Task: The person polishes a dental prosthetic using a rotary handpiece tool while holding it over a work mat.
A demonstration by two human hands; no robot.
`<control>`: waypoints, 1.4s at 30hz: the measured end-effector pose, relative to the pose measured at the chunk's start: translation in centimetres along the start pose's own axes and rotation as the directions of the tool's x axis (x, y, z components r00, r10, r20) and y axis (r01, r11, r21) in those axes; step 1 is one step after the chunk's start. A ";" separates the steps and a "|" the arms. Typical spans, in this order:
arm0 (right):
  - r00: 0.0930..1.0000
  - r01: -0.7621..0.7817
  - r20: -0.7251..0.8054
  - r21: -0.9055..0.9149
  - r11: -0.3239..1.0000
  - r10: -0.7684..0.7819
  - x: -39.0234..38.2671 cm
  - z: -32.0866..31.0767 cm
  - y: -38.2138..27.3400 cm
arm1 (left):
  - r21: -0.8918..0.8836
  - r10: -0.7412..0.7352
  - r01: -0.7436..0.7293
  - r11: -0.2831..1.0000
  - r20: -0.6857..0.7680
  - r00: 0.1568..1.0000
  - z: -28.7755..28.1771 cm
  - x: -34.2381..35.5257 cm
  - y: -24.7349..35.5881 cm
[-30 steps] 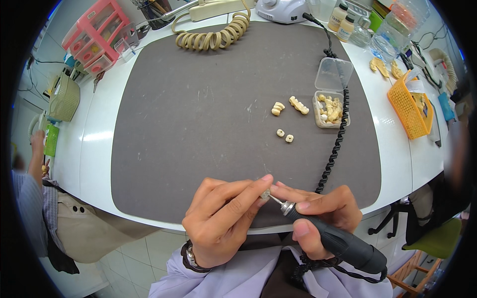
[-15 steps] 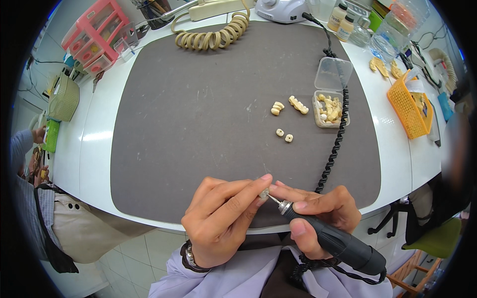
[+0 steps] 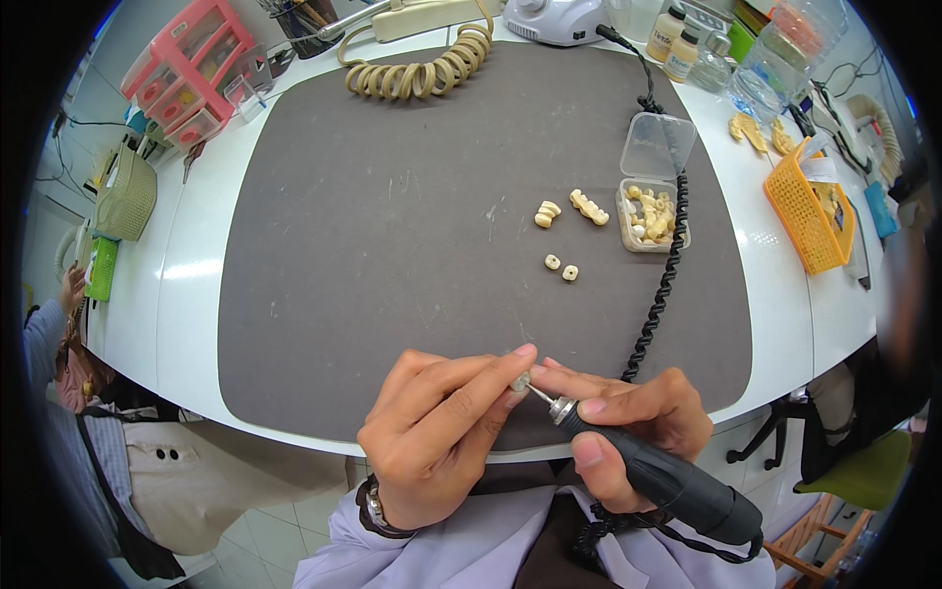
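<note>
Between the fingertips of my left hand [image 3: 437,422] is a small pale dental crown [image 3: 520,382], partly hidden by the fingers. My right hand [image 3: 638,422] grips a black rotary handpiece [image 3: 677,478], its thin metal bur [image 3: 539,393] pointing at the crown and touching or very nearly touching it. The fingertips of both hands meet just above the mat's near edge. Farther off on the mat lie two single tooth crowns [image 3: 561,267], a short joined piece of teeth [image 3: 547,214] and a longer dental bridge [image 3: 590,207].
A clear lidded box [image 3: 654,240] of tooth pieces stands on the grey mat [image 3: 392,245], the handpiece's coiled black cord [image 3: 659,304] running across it. At right is an orange basket [image 3: 810,216]; at left, pink drawers [image 3: 191,69]. Another person [image 3: 186,471] stands at the left.
My hands, the crown and the handpiece hold practically the same place. At the left, the other person has shifted a little to the right, and their hand has moved.
</note>
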State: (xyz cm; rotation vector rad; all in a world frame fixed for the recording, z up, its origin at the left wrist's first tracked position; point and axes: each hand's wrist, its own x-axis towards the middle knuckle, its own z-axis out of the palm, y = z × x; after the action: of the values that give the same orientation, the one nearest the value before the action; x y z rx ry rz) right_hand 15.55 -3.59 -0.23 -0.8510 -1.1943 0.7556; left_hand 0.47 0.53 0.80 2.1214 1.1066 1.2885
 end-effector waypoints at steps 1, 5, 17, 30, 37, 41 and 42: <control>1.000 0.003 0.008 -0.013 1.000 -0.003 0.0 0.0 0.0 | 0.002 -0.002 0.002 1.000 0.001 1.000 0.0 0.0 0.0; 1.000 -0.013 -0.011 0.012 1.000 0.013 0.0 0.0 -0.1 | 0.022 0.040 -0.040 0.999 0.005 0.999 0.0 0.0 -0.4; 1.000 -0.024 -0.015 0.031 0.999 0.025 -0.1 0.0 -0.1 | 0.004 -0.004 0.004 1.000 0.013 1.000 -0.1 0.0 0.0; 0.999 -0.028 -0.017 0.020 0.999 0.028 -0.1 0.0 -0.1 | 0.006 -0.014 0.014 1.000 0.009 1.000 0.0 0.0 0.1; 1.000 -0.015 0.000 0.011 1.000 0.015 -0.1 -0.1 0.0 | -0.003 -0.007 0.007 1.000 0.005 1.000 0.0 0.0 0.1; 1.000 -0.022 -0.014 0.012 1.000 0.022 -0.1 -0.1 0.0 | 0.006 0.006 -0.006 1.000 0.007 1.000 0.0 0.0 -0.1; 1.000 -0.023 -0.016 0.015 1.000 0.023 -0.1 -0.1 0.0 | 0.012 0.017 -0.017 1.000 0.009 1.000 0.0 -0.1 -0.2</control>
State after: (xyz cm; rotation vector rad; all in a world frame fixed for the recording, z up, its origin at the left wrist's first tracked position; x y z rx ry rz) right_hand 15.60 -3.67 -0.31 -0.8579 -1.1653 0.7743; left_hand 0.38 0.60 0.62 2.1475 1.0985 1.2822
